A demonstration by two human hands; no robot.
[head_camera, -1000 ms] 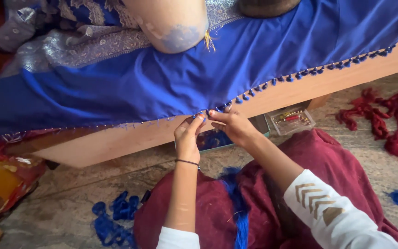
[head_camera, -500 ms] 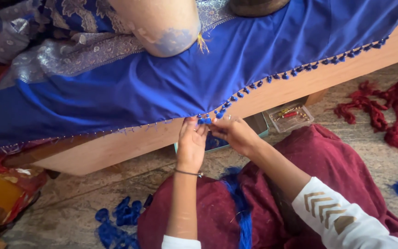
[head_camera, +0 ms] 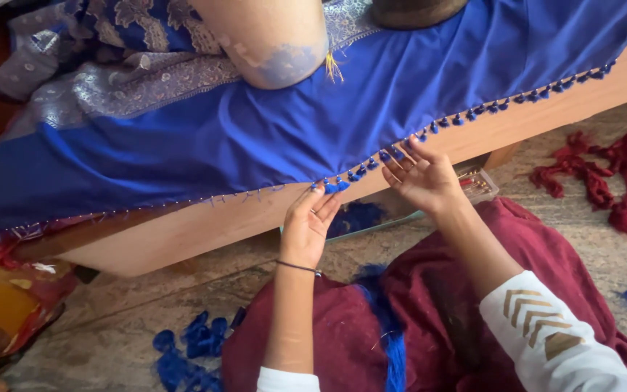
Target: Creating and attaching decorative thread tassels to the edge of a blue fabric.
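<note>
Blue sari cloth (head_camera: 255,138) lies draped over a wooden bed frame (head_camera: 205,229), its hem hanging along the frame edge with a row of small blue tassels (head_camera: 429,134) running up to the right. Left hand (head_camera: 308,225) reaches up from below, forearm near vertical, thin black band (head_camera: 297,266) at the wrist; fingertips pinch the hem right at the last tassels near the middle (closed on the cloth edge, thumb side hidden). Right hand (head_camera: 424,178) just to the right, palm up and tilted toward the hem, fingers spread and loose, tips touching the tassel row; it grips nothing that shows. Right forearm angles down to a white sleeve (head_camera: 560,341) with tan chevrons. Both arms come over a maroon garment (head_camera: 473,319) on the lap, blue thread hank (head_camera: 390,341) lying across it. On the stone floor (head_camera: 110,319): blue thread scraps (head_camera: 186,352) at lower left, red thread pile (head_camera: 611,181) at right, a small clear box (head_camera: 477,185) under the frame edge behind the right hand. Patterned silver-blue border (head_camera: 132,72) of the cloth bunched at upper left.
</note>
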